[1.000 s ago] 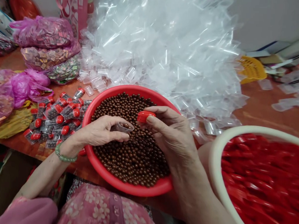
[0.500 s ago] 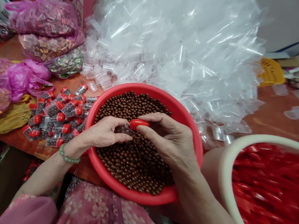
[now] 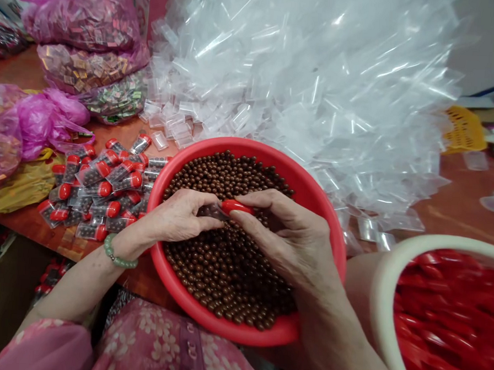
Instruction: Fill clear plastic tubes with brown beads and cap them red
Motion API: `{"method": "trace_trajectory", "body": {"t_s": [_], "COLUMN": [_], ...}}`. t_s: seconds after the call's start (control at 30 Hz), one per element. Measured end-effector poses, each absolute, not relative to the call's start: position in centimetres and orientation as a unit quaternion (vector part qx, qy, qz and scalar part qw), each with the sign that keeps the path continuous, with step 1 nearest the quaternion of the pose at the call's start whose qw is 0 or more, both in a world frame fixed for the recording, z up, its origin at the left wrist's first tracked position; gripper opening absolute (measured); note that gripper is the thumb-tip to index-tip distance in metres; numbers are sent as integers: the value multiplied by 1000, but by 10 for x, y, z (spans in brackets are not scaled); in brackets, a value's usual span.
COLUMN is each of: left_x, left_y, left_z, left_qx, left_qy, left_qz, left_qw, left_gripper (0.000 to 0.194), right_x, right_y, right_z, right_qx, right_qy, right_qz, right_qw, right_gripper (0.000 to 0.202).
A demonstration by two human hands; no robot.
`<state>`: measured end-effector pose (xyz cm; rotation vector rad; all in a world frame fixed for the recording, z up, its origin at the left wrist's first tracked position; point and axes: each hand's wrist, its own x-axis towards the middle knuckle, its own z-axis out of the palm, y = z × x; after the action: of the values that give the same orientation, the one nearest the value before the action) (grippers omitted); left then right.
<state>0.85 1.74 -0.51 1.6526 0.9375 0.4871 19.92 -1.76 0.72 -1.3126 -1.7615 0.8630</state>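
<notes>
Over a red basin [image 3: 211, 331] of small round brown balls [image 3: 209, 271], my left hand [image 3: 183, 215] pinches a small clear plastic pouch [image 3: 211, 210] with dark balls inside. My right hand [image 3: 288, 231] grips a glossy red cap [image 3: 237, 207] between thumb and fingers. The cap's left end meets the pouch's mouth; whether it sits inside the mouth I cannot tell. Left of the basin lies a heap of filled pouches with red caps [image 3: 101, 188]. To the right, a cream bucket [image 3: 384, 291] holds many loose red caps [image 3: 450, 322].
A large pile of clear empty pouches [image 3: 302, 72] rises behind the basin. Stacked pink bags [image 3: 82, 16] of small packets stand at back left, a knotted magenta bag [image 3: 47, 119] nearer. A yellow basket [image 3: 465, 130] is at right. Below the table's left edge is an open box [image 3: 5, 288].
The red cap has come up against the pouch's mouth, closing most of the gap between them. The whole view has shifted slightly, so most things appear a little farther right.
</notes>
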Motion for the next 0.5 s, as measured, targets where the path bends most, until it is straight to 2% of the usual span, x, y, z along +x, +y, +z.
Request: {"method": "trace_trajectory", "body": {"t_s": [0.2,0.33,0.5], "left_x": [8,9,8], "left_y": [18,20,23], "left_z": [-3,-8,-13], "left_qx": [714,692,619], "left_qy": [397,400,379], "left_qz": [192,208,246], "left_qw": [544,563,643], "left_gripper": [10,18,19], "right_x": [207,212,214], "right_y": [-19,-18,-20], "right_z": [10,9,3], "right_qx": [-488,-501,-561], "right_qy": [-743,-762,-668], "right_qz": [274,214,276], "right_qw": [367,350,403], "right_gripper": [9,11,13]}}
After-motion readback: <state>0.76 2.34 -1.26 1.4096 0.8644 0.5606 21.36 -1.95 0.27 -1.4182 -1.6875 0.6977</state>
